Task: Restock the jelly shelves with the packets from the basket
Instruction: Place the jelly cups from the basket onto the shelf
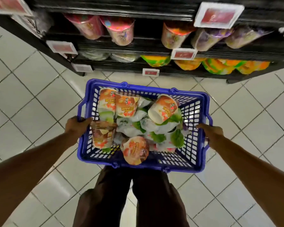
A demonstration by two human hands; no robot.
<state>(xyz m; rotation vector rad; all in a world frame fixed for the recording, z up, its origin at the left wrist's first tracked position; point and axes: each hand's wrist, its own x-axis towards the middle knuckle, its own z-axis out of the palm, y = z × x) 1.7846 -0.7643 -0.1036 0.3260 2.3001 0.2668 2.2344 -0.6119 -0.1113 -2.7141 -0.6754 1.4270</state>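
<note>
Seen from the head, the blue slotted plastic basket [146, 88] hangs between both hands. The left hand [77, 125] curls over its rim at nine o'clock, and the right hand [211, 133] grips the rim at three. Orange-labelled jelly tubs [164, 108] and green-and-white packets [138, 126] fill it. The black metal shelves [121, 45] stand at twelve. Stocking looks not yet begun; next, one hand must let go and lift a packet.

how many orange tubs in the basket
5: one tub in the far-left corner, one beside it, one far right, one near left, one nearest the person. Packets may hide more.
</note>
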